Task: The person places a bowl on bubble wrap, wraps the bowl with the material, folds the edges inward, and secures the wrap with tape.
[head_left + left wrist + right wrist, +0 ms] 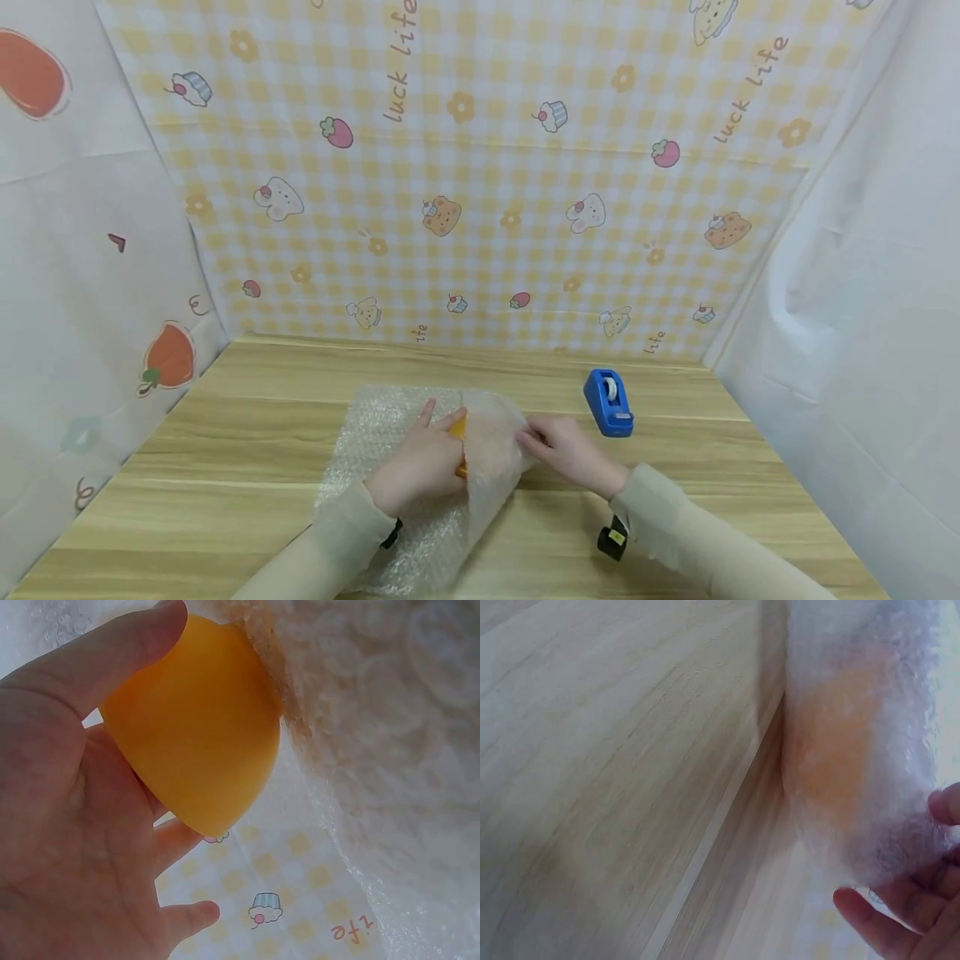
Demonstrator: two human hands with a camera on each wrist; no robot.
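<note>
A sheet of bubble wrap [378, 421] lies on the table, its right part folded up and over toward the left. My left hand [423, 462] rests over the sheet and holds a smooth orange-yellow object [202, 727] with a rounded, tapering end, thumb on one side and fingers behind. What kind of object it is, I cannot tell. The fold covers its right side, and its colour shows through the wrap in the right wrist view. With thumb and fingers, my right hand [566, 454] pinches the right edge of the folded bubble wrap.
A blue tape dispenser [609, 404] with a white roll stands to the right, beyond my right hand. The wooden table [247, 417] ends at a checked, patterned cloth [487, 167] behind. White cloths hang at both sides.
</note>
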